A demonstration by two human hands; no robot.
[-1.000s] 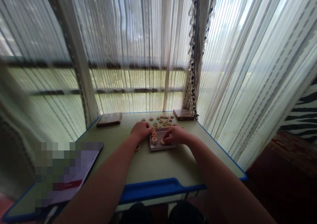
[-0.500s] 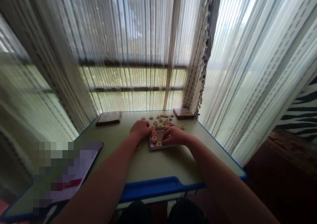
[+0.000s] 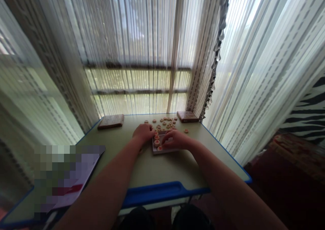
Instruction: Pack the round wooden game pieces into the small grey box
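Note:
A shallow pale box (image 3: 166, 151) lies on the table with round wooden Chinese chess pieces (image 3: 156, 142) lined along its left wall, their characters red. My left hand (image 3: 143, 132) rests at the box's upper left edge, fingers curled; what they hold, if anything, is hidden. Over the box reaches my right hand (image 3: 176, 139), its bent fingertips down inside it. They are against a piece (image 3: 159, 148) in the near left corner. The hand covers much of the box's right side.
Several loose pieces (image 3: 164, 123) lie scattered behind the box, and one piece (image 3: 186, 130) sits to its right. Flat boxes stand at the back left (image 3: 111, 121) and back right (image 3: 187, 116). A partly blurred booklet (image 3: 88, 165) is at left. The table has a blue edge (image 3: 157, 192).
My right hand has shifted slightly left inside the box, and the piece at its fingertips has slid into the near left corner. My left hand has hardly moved.

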